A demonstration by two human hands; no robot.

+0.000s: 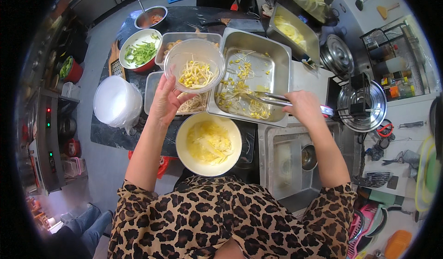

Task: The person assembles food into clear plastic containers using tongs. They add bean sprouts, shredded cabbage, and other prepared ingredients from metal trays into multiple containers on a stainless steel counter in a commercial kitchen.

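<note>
My left hand (165, 99) holds a clear round plastic tub (173, 56), tilted so its inside faces me. Some bean sprouts (195, 74) with yellow heads lie in it. My right hand (304, 106) grips metal tongs (271, 98), whose tips reach down among loose sprouts in a rectangular steel pan (284, 68). Scattered sprouts (244, 68) cover parts of the pan's floor. Close to my body stands a cream-coloured bowl (183, 157) with yellow liquid and pale yellow strips. Partly hidden behind the tub and my left hand is a clear container (152, 86) with more sprouts.
A stack of clear round tubs (116, 98) stands left, near a bowl of cut greens (140, 53). A cleaver (244, 25) lies behind the steel pan. To the right are a sink (277, 176) and a second steel pan (313, 47). Another person's legs (86, 228) show lower left.
</note>
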